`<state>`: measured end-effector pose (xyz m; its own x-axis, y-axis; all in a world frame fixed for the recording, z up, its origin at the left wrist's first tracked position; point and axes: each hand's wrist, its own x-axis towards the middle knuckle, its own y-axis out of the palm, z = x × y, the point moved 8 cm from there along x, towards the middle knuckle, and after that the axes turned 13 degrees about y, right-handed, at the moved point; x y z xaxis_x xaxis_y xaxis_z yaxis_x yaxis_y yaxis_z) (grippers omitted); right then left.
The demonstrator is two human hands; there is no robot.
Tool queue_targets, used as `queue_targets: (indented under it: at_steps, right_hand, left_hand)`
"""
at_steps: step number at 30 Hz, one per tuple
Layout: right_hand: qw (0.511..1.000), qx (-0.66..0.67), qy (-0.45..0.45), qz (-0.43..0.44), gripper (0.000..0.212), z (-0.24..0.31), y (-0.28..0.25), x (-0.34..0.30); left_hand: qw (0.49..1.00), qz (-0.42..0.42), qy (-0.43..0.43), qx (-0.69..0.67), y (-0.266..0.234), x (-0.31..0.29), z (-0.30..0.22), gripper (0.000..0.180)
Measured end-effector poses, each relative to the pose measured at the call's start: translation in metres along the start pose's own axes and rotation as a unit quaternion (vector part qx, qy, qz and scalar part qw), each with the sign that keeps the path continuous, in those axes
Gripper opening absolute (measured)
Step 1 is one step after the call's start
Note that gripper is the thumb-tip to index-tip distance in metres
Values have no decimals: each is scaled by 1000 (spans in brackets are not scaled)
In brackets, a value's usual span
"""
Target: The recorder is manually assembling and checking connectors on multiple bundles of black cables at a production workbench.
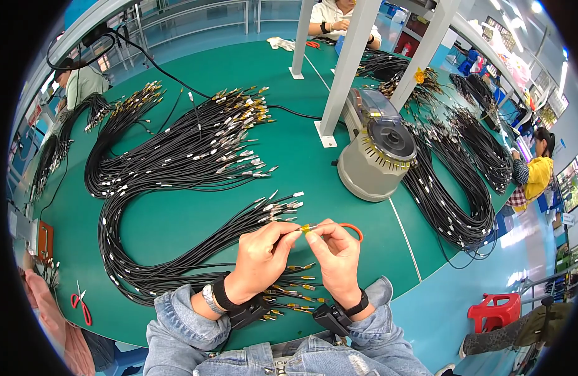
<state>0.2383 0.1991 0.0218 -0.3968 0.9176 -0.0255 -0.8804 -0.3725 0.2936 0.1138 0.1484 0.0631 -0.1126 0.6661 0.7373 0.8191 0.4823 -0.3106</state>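
My left hand (261, 255) and my right hand (336, 255) meet above the near table edge, thumbs and forefingers pinched. Between the fingertips is a small metal-tipped cable end (308, 227) with yellow tape or a yellow label on it. Most of its cable is hidden by my hands. Just beyond my left hand lie the white-labelled ends of a black cable bundle (195, 247), which curves in from the left. More cable ends with yellow bands (301, 288) lie below and between my wrists. An orange loop (353, 232), perhaps a scissors handle, shows behind my right fingers.
On the green table (339, 219) stands a grey round tape dispenser (373, 166), beside metal posts (345, 75). A large cable bundle (170, 153) lies far left; others (452, 188) lie right. Red-handled scissors (82, 304) rest near left. Co-workers sit around; a red stool (493, 311) stands right.
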Motion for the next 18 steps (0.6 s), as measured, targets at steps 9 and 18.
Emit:
queue_targets:
  at_steps: [9,18]
  right_hand:
    - [1000,-5,-16,6,4,3,2,-1]
    - [1000,11,-16,9,4,0,0,1]
  left_hand:
    - [987,44,-115,-100,7,-7,9,9]
    - [931,86,-248,-254,20,-16,20,19]
